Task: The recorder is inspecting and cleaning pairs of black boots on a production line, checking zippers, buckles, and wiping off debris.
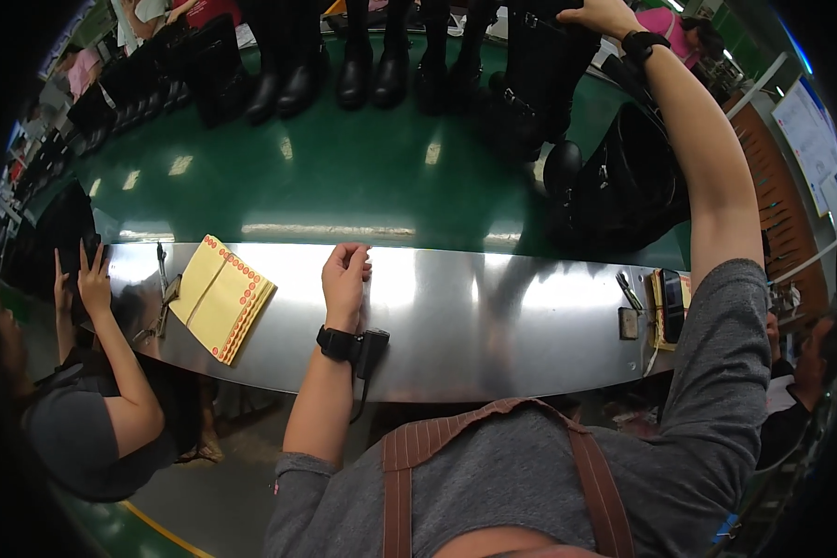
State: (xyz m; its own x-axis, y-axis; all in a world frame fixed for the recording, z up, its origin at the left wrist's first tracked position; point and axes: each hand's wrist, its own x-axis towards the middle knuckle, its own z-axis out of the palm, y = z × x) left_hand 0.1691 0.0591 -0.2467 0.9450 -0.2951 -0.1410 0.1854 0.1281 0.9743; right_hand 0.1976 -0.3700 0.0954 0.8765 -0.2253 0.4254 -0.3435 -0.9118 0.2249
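The tall black boot (539, 65) stands on the green belt (344, 177) at the far side, and the person's right hand (600, 14) is up on its top edge, fingers curled over it in a closed grip. That arm reaches a long way out, with a black band (644, 41) on the wrist. Just beside the boot sits a lumpy black bag (623, 186), and a row of more black boots (344, 70) stands further left along the belt. Closer in, the person's left hand (346, 279) rests on the shiny metal table (493, 316). Its fingers are bent in, and I cannot tell if that grip holds anything. A black watch (338, 342) is strapped on that wrist, with a small black box (372, 352) touching it. To the left on the table lies a stack of yellow sheets with red dots (221, 296) along the edges, tilted a bit. Some small metal tools (163, 298) lie just left of the sheets. At the right end of the table sit a few small dark things (660, 312), too small to tell. Another person (93, 409) in a grey shirt stands at the left, both hands up on something dark.
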